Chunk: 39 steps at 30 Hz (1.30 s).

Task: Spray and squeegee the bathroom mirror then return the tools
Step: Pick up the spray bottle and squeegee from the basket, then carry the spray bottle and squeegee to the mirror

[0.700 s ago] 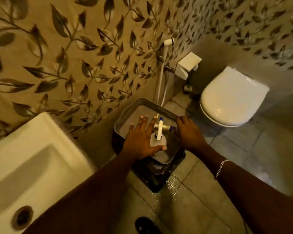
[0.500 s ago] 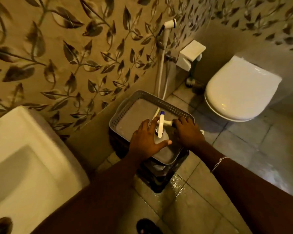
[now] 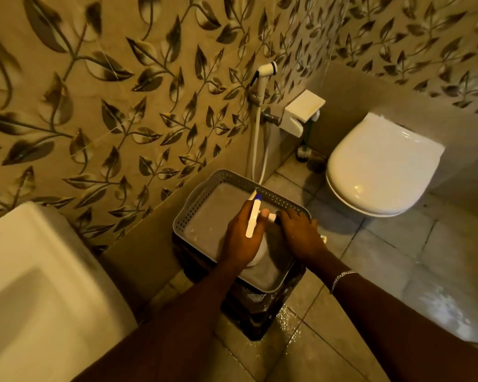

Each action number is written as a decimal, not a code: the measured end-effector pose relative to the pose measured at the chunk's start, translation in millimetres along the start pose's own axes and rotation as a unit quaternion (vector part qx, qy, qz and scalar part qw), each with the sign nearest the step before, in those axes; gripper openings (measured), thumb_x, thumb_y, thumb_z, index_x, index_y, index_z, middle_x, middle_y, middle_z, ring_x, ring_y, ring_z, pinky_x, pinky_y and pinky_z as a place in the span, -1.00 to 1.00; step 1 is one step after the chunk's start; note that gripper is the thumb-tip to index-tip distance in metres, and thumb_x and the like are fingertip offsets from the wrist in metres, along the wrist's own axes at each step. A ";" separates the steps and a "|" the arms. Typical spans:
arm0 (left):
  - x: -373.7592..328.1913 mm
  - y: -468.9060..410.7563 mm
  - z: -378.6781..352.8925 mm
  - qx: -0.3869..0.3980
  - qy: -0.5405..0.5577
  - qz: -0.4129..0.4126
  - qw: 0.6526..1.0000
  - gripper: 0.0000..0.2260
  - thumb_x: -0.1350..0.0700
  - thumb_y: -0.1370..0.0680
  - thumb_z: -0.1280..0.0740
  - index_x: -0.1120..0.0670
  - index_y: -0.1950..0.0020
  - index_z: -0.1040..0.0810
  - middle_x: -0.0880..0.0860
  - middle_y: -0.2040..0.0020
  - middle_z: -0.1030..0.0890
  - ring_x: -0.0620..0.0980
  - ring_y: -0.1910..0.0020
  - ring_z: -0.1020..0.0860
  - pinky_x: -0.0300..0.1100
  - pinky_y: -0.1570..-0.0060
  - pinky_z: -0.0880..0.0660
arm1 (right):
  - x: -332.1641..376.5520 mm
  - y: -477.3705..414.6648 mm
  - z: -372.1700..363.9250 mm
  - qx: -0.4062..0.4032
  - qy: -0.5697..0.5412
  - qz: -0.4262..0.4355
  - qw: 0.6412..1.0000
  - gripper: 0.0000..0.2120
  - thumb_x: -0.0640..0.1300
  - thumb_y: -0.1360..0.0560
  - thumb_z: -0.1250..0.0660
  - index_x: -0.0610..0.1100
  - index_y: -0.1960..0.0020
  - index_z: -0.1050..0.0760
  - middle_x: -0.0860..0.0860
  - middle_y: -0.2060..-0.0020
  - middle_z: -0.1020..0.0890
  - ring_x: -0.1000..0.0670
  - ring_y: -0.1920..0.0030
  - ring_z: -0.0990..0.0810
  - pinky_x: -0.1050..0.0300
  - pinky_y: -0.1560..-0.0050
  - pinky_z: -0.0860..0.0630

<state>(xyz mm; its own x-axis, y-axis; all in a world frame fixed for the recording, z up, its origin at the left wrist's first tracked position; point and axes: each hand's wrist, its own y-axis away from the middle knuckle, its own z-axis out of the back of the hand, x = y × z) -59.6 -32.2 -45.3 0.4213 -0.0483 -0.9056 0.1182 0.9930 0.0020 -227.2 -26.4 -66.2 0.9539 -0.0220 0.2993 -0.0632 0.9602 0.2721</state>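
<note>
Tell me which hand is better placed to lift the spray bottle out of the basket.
Left. The left hand already wraps the spray bottle; the right hand rests beside it at the basket rim.

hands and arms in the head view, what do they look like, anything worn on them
Both forearms are bare, with no sleeves or gloves in view. The left hand shows no ring, watch or band. The right hand has a thin silver chain bracelet at the wrist. One pale fingernail shows on the left hand.

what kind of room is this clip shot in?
A bathroom, almost certainly: a wall-hung toilet with its lid closed, a white sink at lower left, and a hand bidet sprayer on the leaf-patterned tiled wall.
</note>
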 end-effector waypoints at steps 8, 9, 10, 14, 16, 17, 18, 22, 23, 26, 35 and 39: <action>-64.8 -11.4 64.8 -0.038 0.002 -0.018 0.999 -0.86 -0.05 -0.65 -0.31 -0.07 -0.18 -0.53 -0.03 -0.07 -0.63 -0.37 -0.05 -0.55 -0.53 -0.06 -0.41 | 42.2 15.0 67.4 -0.055 -0.044 0.008 0.997 -0.61 -0.05 -0.60 -0.36 -0.06 -0.41 -0.43 -0.09 -0.32 -0.53 -0.13 -0.25 -0.53 -0.22 -0.26 -0.48; -73.4 -13.0 74.5 -0.039 0.005 -0.021 0.999 -0.83 -0.04 -0.65 -0.30 -0.05 -0.20 -0.54 0.01 -0.11 -0.62 -0.30 -0.07 -0.57 -0.47 -0.09 -0.44 | 48.2 17.5 75.7 -0.067 -0.057 0.009 0.996 -0.63 -0.06 -0.61 -0.36 -0.08 -0.39 -0.45 -0.09 -0.29 -0.55 -0.11 -0.19 -0.54 -0.15 -0.20 -0.53; -83.6 -14.4 86.2 -0.042 0.008 -0.024 0.999 -0.79 -0.05 -0.65 -0.29 -0.01 -0.24 -0.55 0.04 -0.15 -0.61 -0.21 -0.09 -0.58 -0.37 -0.11 -0.48 | 56.3 21.0 86.7 -0.080 -0.076 0.013 0.994 -0.66 -0.06 -0.62 -0.35 -0.10 -0.37 -0.47 -0.10 -0.25 -0.56 -0.09 -0.14 -0.55 -0.09 -0.14 -0.56; -127.2 -16.1 134.3 -0.089 -0.014 -0.017 0.996 -0.69 -0.11 -0.64 -0.26 0.04 -0.27 -0.54 -0.06 -0.14 -0.54 -0.20 -0.05 -0.54 -0.33 -0.05 -0.42 | 92.0 38.2 133.2 -0.127 -0.161 0.026 0.978 -0.75 -0.08 -0.64 -0.33 -0.13 -0.28 -0.50 -0.08 -0.14 -0.57 -0.02 0.03 -0.55 0.11 0.06 -0.53; -151.5 -14.1 163.7 -0.108 -0.007 -0.029 0.994 -0.72 -0.09 -0.64 -0.27 0.03 -0.25 -0.54 -0.05 -0.11 -0.58 -0.21 -0.05 -0.55 -0.34 -0.05 -0.44 | 112.6 45.9 160.9 -0.148 -0.190 0.031 0.970 -0.76 -0.10 -0.64 -0.32 -0.13 -0.29 -0.51 -0.06 -0.12 -0.58 -0.02 0.01 -0.57 0.24 0.11 -0.44; -163.6 -12.0 179.1 -0.116 0.001 -0.032 0.993 -0.73 -0.09 -0.64 -0.27 0.04 -0.23 -0.54 -0.03 -0.10 -0.60 -0.18 -0.05 -0.57 -0.29 -0.06 -0.48 | 123.4 49.8 175.4 -0.156 -0.200 0.033 0.967 -0.76 -0.11 -0.64 -0.32 -0.13 -0.29 -0.52 -0.04 -0.11 -0.58 0.00 0.01 -0.57 0.33 0.13 -0.38; -177.5 -9.7 195.0 -0.123 0.006 -0.038 0.992 -0.74 -0.08 -0.65 -0.27 0.05 -0.21 -0.54 -0.01 -0.07 -0.62 -0.13 -0.05 -0.59 -0.23 -0.07 -0.53 | 135.1 53.6 190.6 -0.165 -0.209 0.037 0.963 -0.75 -0.11 -0.65 -0.32 -0.13 -0.30 -0.52 -0.03 -0.11 -0.58 0.04 0.01 -0.54 0.40 0.14 -0.32; -230.8 3.8 252.9 -0.164 0.027 -0.071 0.983 -0.68 -0.08 -0.62 -0.27 0.12 -0.22 -0.56 0.03 -0.03 -0.65 -0.11 -0.04 -0.62 -0.25 -0.07 -0.55 | 183.1 73.3 251.2 -0.219 -0.226 0.071 0.946 -0.70 -0.07 -0.65 -0.34 -0.14 -0.34 -0.52 -0.04 -0.14 -0.59 0.09 0.01 -0.47 0.42 0.15 -0.28; -245.6 8.0 268.4 -0.177 0.029 -0.078 0.981 -0.68 -0.08 -0.62 -0.27 0.12 -0.22 -0.57 0.00 -0.02 -0.65 -0.16 -0.04 -0.62 -0.30 -0.05 -0.54 | 197.1 79.4 267.5 -0.232 -0.230 0.082 0.942 -0.69 -0.05 -0.65 -0.33 -0.14 -0.35 -0.51 -0.06 -0.17 -0.60 0.07 -0.01 -0.49 0.37 0.12 -0.33; -286.5 22.9 310.7 -0.216 0.048 -0.114 0.969 -0.81 -0.03 -0.64 -0.30 0.01 -0.17 -0.60 -0.15 0.07 -0.65 -0.26 0.00 -0.62 -0.49 0.06 -0.48 | 236.4 99.2 312.7 -0.270 -0.256 0.122 0.920 -0.66 -0.05 -0.64 -0.34 -0.14 -0.37 -0.50 -0.09 -0.19 -0.62 0.01 -0.08 -0.55 0.28 0.03 -0.40; -405.4 84.8 445.6 -0.326 0.062 -0.217 0.918 -0.83 0.08 -0.65 -0.32 -0.23 -0.08 -0.54 -0.18 0.10 -0.69 -0.27 0.04 -0.64 -0.47 0.05 -0.49 | 358.5 164.6 427.5 -0.357 -0.293 0.239 0.854 -0.72 -0.10 -0.60 -0.41 -0.19 -0.27 -0.56 -0.04 0.01 -0.59 0.01 0.07 -0.58 0.41 0.15 -0.37; -440.0 122.3 506.0 -0.381 0.051 -0.227 0.895 -0.91 0.06 -0.65 -0.32 -0.03 -0.06 -0.62 -0.02 0.12 -0.67 -0.17 0.10 -0.63 -0.43 0.10 -0.50 | 411.8 196.2 462.9 -0.357 -0.355 0.286 0.815 -0.71 -0.08 -0.59 -0.42 -0.12 -0.28 -0.54 -0.05 -0.01 -0.64 -0.07 0.08 -0.67 0.02 0.08 -0.65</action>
<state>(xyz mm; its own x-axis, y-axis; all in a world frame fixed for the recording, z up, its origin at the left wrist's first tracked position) 224.5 55.9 568.0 0.3963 -0.4935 -0.7742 -0.4072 0.6613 -0.6299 17.4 24.0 533.8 0.4025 0.5747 0.7126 -0.0096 0.7810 -0.6244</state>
